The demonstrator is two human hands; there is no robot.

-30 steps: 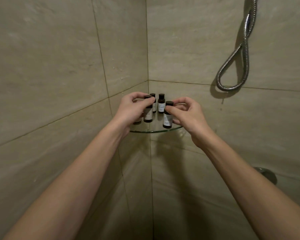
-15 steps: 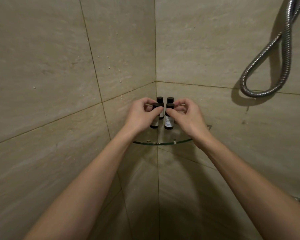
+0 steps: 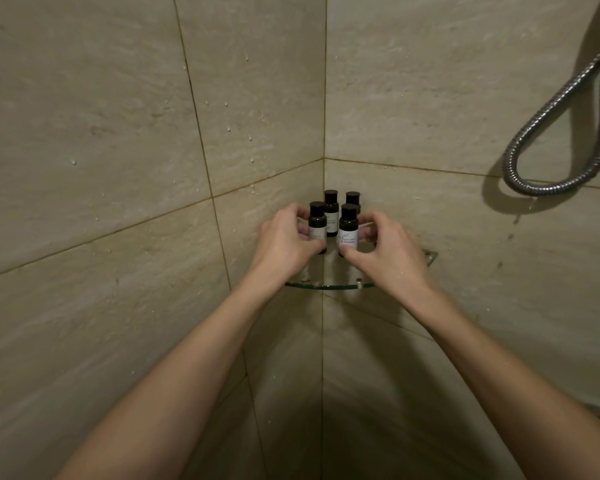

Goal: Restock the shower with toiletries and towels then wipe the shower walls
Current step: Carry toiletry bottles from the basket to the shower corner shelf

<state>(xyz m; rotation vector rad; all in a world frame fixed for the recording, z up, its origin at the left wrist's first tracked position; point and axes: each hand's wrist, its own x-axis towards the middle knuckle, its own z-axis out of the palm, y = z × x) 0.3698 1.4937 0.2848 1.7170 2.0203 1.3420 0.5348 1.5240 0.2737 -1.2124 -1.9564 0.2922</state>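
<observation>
Centre of frame: your left hand (image 3: 284,244) curls its grip round the front left bottle (image 3: 317,223), thumb low at the base, fingers hidden behind it. Your right hand (image 3: 385,251) grasps the front right bottle (image 3: 348,226) likewise, thumb tip at the lower label. Both bottles stand upright, just beside each other, between your hands on the glass corner shelf (image 3: 329,286). The rear left bottle (image 3: 330,211) and rear right bottle (image 3: 353,199) stand behind them, in the corner. Upper right of frame: a metal shower hose (image 3: 551,133) loops against the tiled wall (image 3: 118,133).
</observation>
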